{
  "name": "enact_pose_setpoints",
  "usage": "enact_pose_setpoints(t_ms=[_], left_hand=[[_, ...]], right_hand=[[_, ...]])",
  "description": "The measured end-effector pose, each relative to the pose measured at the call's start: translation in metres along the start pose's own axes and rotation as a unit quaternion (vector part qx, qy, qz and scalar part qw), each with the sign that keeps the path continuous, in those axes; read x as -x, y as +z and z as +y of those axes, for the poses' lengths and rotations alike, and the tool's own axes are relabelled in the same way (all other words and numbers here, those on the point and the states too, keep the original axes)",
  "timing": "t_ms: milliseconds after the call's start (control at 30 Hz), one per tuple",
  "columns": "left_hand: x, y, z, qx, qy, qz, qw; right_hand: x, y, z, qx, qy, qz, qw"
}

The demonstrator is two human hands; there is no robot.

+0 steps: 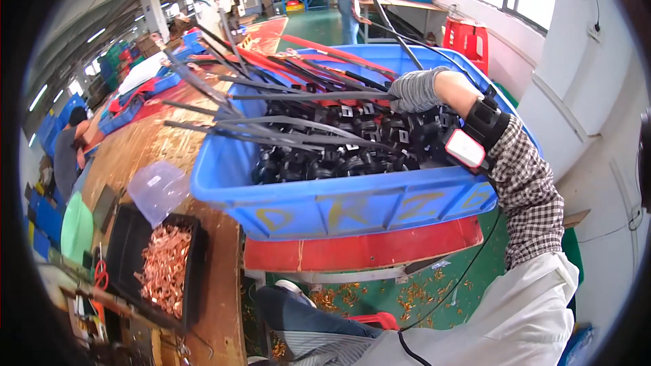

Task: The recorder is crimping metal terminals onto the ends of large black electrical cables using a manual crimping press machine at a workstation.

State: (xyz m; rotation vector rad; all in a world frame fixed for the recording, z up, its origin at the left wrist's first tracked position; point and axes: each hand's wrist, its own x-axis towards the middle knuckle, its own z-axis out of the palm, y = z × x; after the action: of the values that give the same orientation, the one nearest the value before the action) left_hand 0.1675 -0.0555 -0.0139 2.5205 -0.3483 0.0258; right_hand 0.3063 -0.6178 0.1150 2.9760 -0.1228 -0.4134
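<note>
My right hand (pixel 419 89), in a grey knitted glove, reaches over the near right part of a large blue plastic crate (pixel 352 207). Its fingers are curled down and closed around a black cable (pixel 305 96), whose length runs leftward from them; the fingertips are partly hidden. Under the hand, the crate is filled with black moulded parts (pixel 339 156) with cables attached. Several cable ends (pixel 196 125) stick out past the crate's left rim. My left hand is not in view.
The crate rests on a red stool (pixel 366 251). On the wooden bench (pixel 224 264) at left, a black tray (pixel 122 251) holds copper-coloured pieces (pixel 166 268) beside a clear plastic bag (pixel 159 190). Red stools (pixel 466 41) stand by the wall; two other people work farther off.
</note>
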Motion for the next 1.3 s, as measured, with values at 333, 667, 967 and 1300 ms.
enact_pose_setpoints(t_ms=[333, 667, 967, 1300], left_hand=[[-0.096, 0.06, -0.01, -0.031, 0.041, -0.014, 0.999], [-0.12, 0.089, -0.027, -0.041, 0.062, -0.009, 0.997], [-0.123, 0.1, -0.038, -0.048, 0.061, 0.009, 0.997], [-0.122, 0.108, -0.053, -0.062, 0.052, 0.016, 0.997]], right_hand=[[0.0, 0.017, -0.002, 0.055, 0.004, -0.108, 0.993], [-0.004, 0.026, 0.0, 0.05, 0.053, -0.12, 0.99], [0.004, 0.046, 0.023, -0.028, -0.002, -0.178, 0.984], [-0.024, 0.045, -0.029, -0.052, -0.045, -0.122, 0.99]])
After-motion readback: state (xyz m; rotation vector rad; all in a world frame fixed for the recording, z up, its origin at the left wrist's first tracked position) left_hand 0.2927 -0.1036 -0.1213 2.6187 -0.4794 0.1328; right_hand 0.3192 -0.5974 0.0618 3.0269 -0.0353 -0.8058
